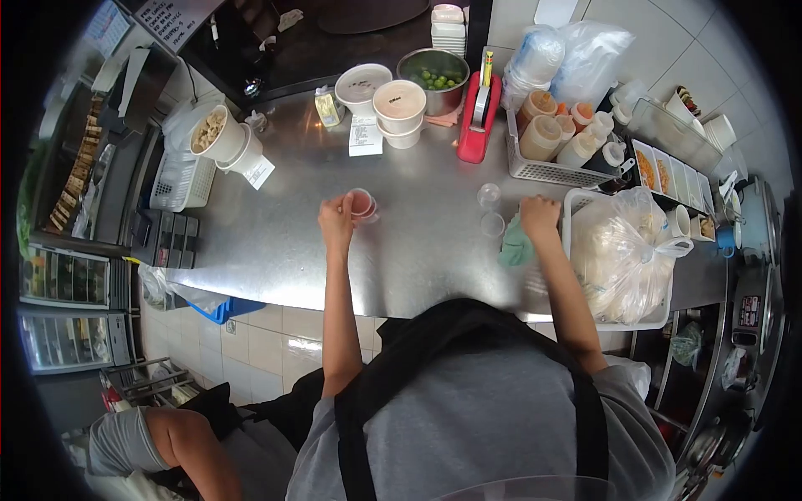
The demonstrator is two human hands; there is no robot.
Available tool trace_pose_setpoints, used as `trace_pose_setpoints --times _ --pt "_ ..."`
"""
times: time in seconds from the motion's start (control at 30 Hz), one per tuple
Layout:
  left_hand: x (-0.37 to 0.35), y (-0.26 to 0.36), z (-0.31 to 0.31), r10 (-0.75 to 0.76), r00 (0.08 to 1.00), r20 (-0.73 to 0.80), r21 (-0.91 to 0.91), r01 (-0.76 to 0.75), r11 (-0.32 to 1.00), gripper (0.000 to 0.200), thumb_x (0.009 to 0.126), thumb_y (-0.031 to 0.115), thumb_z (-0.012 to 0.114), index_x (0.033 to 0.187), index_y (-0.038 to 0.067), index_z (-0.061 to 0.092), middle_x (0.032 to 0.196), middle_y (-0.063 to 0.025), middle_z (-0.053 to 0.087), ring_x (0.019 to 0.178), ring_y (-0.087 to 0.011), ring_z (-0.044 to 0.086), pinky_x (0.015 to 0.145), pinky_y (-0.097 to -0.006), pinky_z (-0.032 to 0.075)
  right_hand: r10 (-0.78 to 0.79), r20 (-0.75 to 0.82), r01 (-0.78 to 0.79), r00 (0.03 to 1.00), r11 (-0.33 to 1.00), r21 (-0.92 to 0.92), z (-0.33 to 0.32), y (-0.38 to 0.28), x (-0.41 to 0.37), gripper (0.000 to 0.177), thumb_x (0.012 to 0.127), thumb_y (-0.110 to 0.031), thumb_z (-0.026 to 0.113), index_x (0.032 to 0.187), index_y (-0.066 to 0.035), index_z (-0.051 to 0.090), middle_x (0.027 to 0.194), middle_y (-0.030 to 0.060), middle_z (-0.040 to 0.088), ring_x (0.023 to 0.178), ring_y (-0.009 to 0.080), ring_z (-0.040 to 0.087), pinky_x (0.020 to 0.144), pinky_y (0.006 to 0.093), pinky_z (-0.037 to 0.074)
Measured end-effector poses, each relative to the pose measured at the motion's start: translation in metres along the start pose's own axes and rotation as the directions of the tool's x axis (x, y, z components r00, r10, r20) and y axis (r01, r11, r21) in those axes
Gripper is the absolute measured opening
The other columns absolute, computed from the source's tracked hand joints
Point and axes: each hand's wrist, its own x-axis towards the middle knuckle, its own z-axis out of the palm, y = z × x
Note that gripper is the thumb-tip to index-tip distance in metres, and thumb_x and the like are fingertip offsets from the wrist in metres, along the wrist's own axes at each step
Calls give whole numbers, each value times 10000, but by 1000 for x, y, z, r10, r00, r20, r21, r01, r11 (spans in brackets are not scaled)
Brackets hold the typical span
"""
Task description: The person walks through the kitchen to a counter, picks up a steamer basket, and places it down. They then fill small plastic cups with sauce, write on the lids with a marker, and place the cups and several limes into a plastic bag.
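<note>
On the left half of the steel counter (434, 188), my left hand (337, 220) is closed on a small cup of pink sauce (361, 201); another small cup seems to be just beneath or behind it. My right hand (540, 215) is closed at the edge of a green cloth (517, 243), close to the white basket. How firmly it grips the cloth is hard to make out. Two small clear containers, one upper (489, 195) and one lower (493, 224), are on the counter to the left of the cloth.
A white basket (666, 311) holding a bulging plastic bag is at the right. Behind stand a bottle crate (535, 171), a red tape dispenser (474, 144), lidded tubs (399, 100) and a bowl of limes (432, 60). A co-worker's arm (196, 447) shows at lower left.
</note>
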Motion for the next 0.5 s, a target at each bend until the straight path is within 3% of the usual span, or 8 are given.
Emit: trace_pose_setpoints --times 0.07,0.17,0.27,0.33,0.4,0.43,0.5 --pt "5 -11 3 -37 998 43 27 36 999 264 835 211 603 872 -47 640 823 -149 539 515 -166 603 403 -260 473 71 -47 -70 996 997 27 27 7 7 151 784 -134 513 847 -64 630 892 135 621 838 314 627 723 452 487" --pt "1 -13 10 -81 997 7 -85 82 993 243 818 199 624 854 -41 645 825 -152 547 512 -185 606 410 -265 479 96 -124 -82 988 990 116 38 5 12 144 785 -136 514 834 -84 639 856 116 637 780 302 641 663 409 517" --pt "5 -31 13 61 995 -74 19 -59 998 240 810 203 633 852 -32 650 804 -142 569 506 -205 611 408 -277 481 67 -138 -41 988 982 184 37 3 11 129 775 -137 529 818 -79 635 873 135 639 774 295 646 620 389 535" --pt "19 -65 17 242 969 -57 190 -227 955 249 812 209 631 874 -31 649 772 -142 613 506 -208 614 413 -280 482 41 -100 -16 994 972 234 30 10 12 131 756 -123 547 830 -52 628 887 163 633 779 312 642 641 399 533" --pt "4 -17 10 22 1000 -11 2 -22 1000 268 827 218 610 901 -38 641 748 -158 638 518 -200 620 420 -269 479 -72 -109 106 991 930 351 16 22 18 154 735 -114 563 843 -25 627 861 187 630 777 336 632 691 408 517" --pt "5 -17 9 0 1000 31 10 -1 1000 269 830 212 606 911 -42 638 756 -150 636 524 -190 623 406 -262 478 -158 -160 212 974 881 422 3 28 25 161 727 -118 568 839 -20 630 833 195 630 775 345 626 712 408 506" --pt "9 -10 8 -45 996 81 47 41 998 280 836 215 596 954 -37 624 781 -156 635 556 -197 632 426 -263 483 -252 -156 286 955 648 706 -93 41 27 161 733 -127 562 822 -17 640 774 208 623 784 349 617 732 399 482"
